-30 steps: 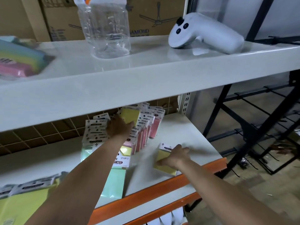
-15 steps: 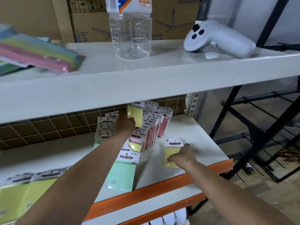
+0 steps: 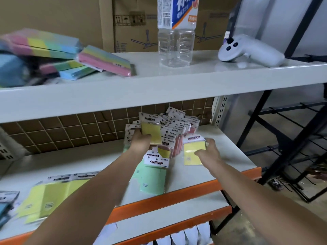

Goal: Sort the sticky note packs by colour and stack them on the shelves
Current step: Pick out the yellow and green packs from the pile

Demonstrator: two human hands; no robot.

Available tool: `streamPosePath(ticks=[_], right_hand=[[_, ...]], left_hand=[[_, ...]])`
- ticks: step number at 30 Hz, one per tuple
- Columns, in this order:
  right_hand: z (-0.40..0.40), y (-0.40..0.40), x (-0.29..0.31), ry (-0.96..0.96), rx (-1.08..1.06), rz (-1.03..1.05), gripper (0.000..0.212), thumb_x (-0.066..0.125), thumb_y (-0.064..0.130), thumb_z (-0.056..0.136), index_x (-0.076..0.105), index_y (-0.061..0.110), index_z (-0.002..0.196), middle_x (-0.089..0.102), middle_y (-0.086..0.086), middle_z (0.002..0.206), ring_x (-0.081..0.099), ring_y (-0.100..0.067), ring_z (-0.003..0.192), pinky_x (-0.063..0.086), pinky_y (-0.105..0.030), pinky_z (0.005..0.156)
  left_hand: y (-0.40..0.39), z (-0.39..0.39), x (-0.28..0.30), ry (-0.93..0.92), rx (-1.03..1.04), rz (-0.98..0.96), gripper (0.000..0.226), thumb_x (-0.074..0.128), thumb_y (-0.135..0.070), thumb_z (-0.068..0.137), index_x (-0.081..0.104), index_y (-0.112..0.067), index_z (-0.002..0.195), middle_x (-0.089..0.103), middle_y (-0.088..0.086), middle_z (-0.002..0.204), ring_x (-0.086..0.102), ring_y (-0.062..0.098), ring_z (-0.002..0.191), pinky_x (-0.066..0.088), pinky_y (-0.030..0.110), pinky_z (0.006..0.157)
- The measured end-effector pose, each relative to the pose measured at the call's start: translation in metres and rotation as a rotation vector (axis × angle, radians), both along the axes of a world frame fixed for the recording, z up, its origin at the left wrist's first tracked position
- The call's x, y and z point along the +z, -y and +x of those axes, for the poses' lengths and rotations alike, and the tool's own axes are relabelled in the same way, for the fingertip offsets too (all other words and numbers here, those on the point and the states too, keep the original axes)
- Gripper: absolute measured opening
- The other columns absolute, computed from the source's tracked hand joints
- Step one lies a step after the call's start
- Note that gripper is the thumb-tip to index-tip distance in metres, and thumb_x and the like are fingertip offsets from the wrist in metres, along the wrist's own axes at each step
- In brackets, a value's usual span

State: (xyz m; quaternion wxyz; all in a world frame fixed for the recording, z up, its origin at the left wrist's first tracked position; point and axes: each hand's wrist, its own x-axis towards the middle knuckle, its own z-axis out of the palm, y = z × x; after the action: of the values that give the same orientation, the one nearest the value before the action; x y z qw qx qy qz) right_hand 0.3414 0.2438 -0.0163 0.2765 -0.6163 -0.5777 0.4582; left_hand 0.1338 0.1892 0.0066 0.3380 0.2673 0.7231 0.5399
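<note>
Lower shelf [image 3: 230,152], white board with orange front lip. Upper shelf [image 3: 159,89] above it at 12 o'clock, carrying a clear bottle [image 3: 176,45], a white controller [image 3: 249,52] at 2 o'clock and rainbow note blocks [image 3: 53,53] at 10 o'clock.

Yellow packs [image 3: 51,197] lie flat at 8 o'clock on the lower shelf. Green packs [image 3: 152,177] lie near centre, just under the mixed heap.

Mixed heap [image 3: 174,131], pink and yellow packs leaning together, at 12 o'clock from the hands, against the wire grid.

Left hand [image 3: 140,140] grips one yellow pack [image 3: 151,133], held upright against the heap. Right hand [image 3: 208,152] pinches a second yellow pack [image 3: 193,152], raised just off the board at 3 o'clock of the heap. Hands apart, each clamped on its own pack.

Risks, by my reading: drawing the left pack out may topple the leaning heap, spilling pink packs onto the green ones. The packs look glossy, so a corner pinch could slip. Carrying both across to 8 o'clock, a forearm may drag the green packs off the lip.
</note>
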Motion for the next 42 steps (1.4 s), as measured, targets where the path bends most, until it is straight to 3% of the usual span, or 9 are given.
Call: streamPosePath(ticks=[7, 11, 16, 20, 23, 27, 33, 36, 42], right_hand=[[-0.043, 0.037, 0.028, -0.329, 0.067, 0.017, 0.019, 0.055, 0.0, 0.093, 0.049, 0.007, 0.11, 0.059, -0.004, 0.104, 0.053, -0.009, 0.078, 0.041, -0.011, 0.061], [-0.07, 0.05, 0.017, -0.249, 0.097, 0.044, 0.043, 0.055, 0.012, 0.094, 0.044, 0.009, 0.135, 0.054, 0.002, 0.125, 0.052, -0.016, 0.097, 0.04, -0.026, 0.083], [-0.08, 0.049, 0.007, -0.144, 0.116, 0.079, 0.034, 0.053, 0.02, 0.097, 0.056, 0.011, 0.129, 0.06, -0.002, 0.118, 0.059, -0.014, 0.088, 0.044, -0.022, 0.067], [-0.064, 0.031, -0.009, 0.159, 0.091, 0.077, 0.027, 0.051, 0.015, 0.096, 0.06, 0.008, 0.121, 0.063, -0.012, 0.122, 0.061, -0.028, 0.105, 0.045, -0.025, 0.071], [-0.067, 0.028, -0.022, 0.305, 0.177, 0.05, 0.031, 0.047, 0.027, 0.099, 0.061, 0.007, 0.118, 0.067, -0.011, 0.108, 0.062, -0.025, 0.086, 0.037, -0.022, 0.048], [-0.082, 0.026, -0.034, 0.377, 0.225, -0.01, 0.035, 0.047, 0.035, 0.1, 0.063, 0.005, 0.111, 0.058, -0.002, 0.082, 0.053, -0.012, 0.06, 0.031, -0.021, 0.043], [-0.097, 0.019, -0.035, 0.302, 0.179, -0.109, 0.058, 0.056, 0.045, 0.093, 0.047, 0.004, 0.134, 0.064, -0.01, 0.105, 0.053, -0.011, 0.059, 0.044, -0.024, 0.048], [-0.099, 0.014, -0.035, 0.296, 0.185, -0.118, 0.062, 0.055, 0.042, 0.095, 0.039, 0.004, 0.141, 0.056, -0.015, 0.131, 0.065, -0.02, 0.089, 0.055, -0.029, 0.072], [-0.093, 0.013, -0.028, 0.396, 0.214, 0.027, 0.054, 0.051, 0.038, 0.098, 0.041, 0.006, 0.141, 0.054, -0.015, 0.136, 0.059, -0.029, 0.115, 0.048, -0.029, 0.081]], left_hand=[[0.03, 0.017, -0.003, 0.246, -0.057, -0.025, 0.022, 0.041, -0.002, 0.095, 0.044, -0.006, 0.116, 0.054, 0.011, 0.094, 0.058, 0.023, 0.069, 0.055, 0.027, 0.052], [0.048, 0.023, -0.002, 0.371, -0.127, -0.015, 0.054, 0.065, -0.03, 0.081, 0.043, -0.006, 0.124, 0.06, 0.02, 0.116, 0.066, 0.034, 0.09, 0.06, 0.039, 0.069], [0.062, 0.007, -0.006, 0.272, -0.047, 0.051, 0.031, 0.06, -0.006, 0.089, 0.045, -0.009, 0.116, 0.057, 0.009, 0.104, 0.063, 0.027, 0.088, 0.056, 0.029, 0.062], [0.072, -0.018, -0.006, 0.246, 0.097, 0.048, 0.027, 0.057, -0.005, 0.091, 0.043, -0.01, 0.114, 0.056, 0.01, 0.105, 0.061, 0.023, 0.084, 0.055, 0.029, 0.064], [0.078, -0.029, -0.011, 0.248, 0.17, 0.013, 0.029, 0.059, -0.006, 0.091, 0.042, -0.007, 0.114, 0.055, 0.014, 0.107, 0.061, 0.031, 0.092, 0.057, 0.033, 0.07], [0.084, -0.03, -0.022, 0.289, 0.166, -0.036, 0.031, 0.06, -0.007, 0.09, 0.041, -0.006, 0.115, 0.053, 0.014, 0.103, 0.063, 0.033, 0.088, 0.056, 0.032, 0.065], [0.087, -0.015, -0.041, 0.482, 0.097, -0.106, 0.02, 0.054, 0.0, 0.091, 0.044, -0.004, 0.108, 0.055, 0.02, 0.106, 0.062, 0.039, 0.084, 0.055, 0.042, 0.063], [0.086, -0.004, -0.045, 0.528, -0.001, -0.146, 0.013, 0.052, -0.002, 0.094, 0.047, -0.006, 0.104, 0.056, 0.02, 0.104, 0.062, 0.038, 0.078, 0.056, 0.048, 0.071], [0.077, 0.001, -0.048, 0.504, -0.012, -0.166, 0.016, 0.053, -0.005, 0.094, 0.047, -0.01, 0.109, 0.055, 0.016, 0.108, 0.059, 0.039, 0.091, 0.054, 0.054, 0.08]])
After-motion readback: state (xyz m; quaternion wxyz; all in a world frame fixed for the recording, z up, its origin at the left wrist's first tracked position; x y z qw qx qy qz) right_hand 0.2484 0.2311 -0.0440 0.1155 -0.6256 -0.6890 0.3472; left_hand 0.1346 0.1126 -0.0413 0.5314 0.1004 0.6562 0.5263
